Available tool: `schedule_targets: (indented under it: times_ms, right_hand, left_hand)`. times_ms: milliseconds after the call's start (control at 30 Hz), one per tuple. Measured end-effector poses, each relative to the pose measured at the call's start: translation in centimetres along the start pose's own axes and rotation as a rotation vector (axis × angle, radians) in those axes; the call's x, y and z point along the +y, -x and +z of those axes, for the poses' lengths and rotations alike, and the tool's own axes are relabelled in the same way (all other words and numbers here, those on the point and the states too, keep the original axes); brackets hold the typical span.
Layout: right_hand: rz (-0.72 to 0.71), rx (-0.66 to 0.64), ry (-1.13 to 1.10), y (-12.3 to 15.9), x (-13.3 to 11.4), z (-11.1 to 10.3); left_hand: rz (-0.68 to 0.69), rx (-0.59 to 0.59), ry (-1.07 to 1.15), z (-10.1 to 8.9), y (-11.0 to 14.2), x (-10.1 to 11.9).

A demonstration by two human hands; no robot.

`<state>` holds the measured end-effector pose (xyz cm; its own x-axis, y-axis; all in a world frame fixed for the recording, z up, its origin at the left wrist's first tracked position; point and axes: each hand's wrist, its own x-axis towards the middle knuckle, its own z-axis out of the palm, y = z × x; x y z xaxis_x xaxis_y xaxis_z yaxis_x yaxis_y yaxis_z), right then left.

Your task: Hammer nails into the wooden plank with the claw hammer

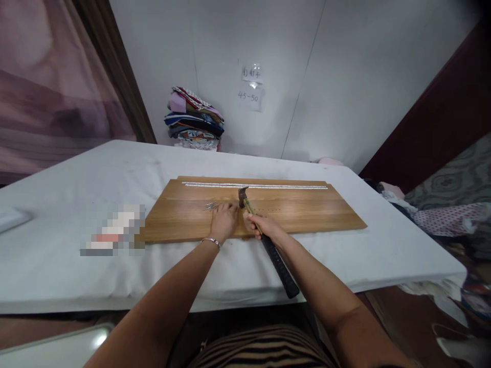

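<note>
My right hand (263, 226) grips a claw hammer (278, 266) partway up its shaft, above the black ribbed grip, which slants down toward me. The rusty hammer head is over a wooden board (314, 217), just right of my left fingertips. My left hand (224, 221) rests on the board with its fingers drawn together. What the fingertips pinch, if anything, is hidden. A small heap of loose nails (210, 206) lies just left of that hand. To the right of the hammer, a row of small dark dots (270, 209) runs along the board.
White strips (253, 185) lie along the board's far edge. The board rests on a white-covered table (184, 276). Folded clothes (195, 120) are stacked against the wall at the back, below two paper notes (251, 97). A blurred-out item (115, 227) is left of the board.
</note>
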<state>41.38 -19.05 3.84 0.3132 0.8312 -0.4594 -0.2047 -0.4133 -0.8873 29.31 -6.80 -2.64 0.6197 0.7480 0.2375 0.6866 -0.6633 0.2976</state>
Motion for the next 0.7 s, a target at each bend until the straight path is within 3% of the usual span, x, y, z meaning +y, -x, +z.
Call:
schedule_targets:
  times_ms: [700]
  right_hand:
    - [0.007,0.016,0.005,0.45,-0.38,-0.20]
  left_hand:
    - [-0.022,-0.001,0.015,0.04,-0.04,0.08]
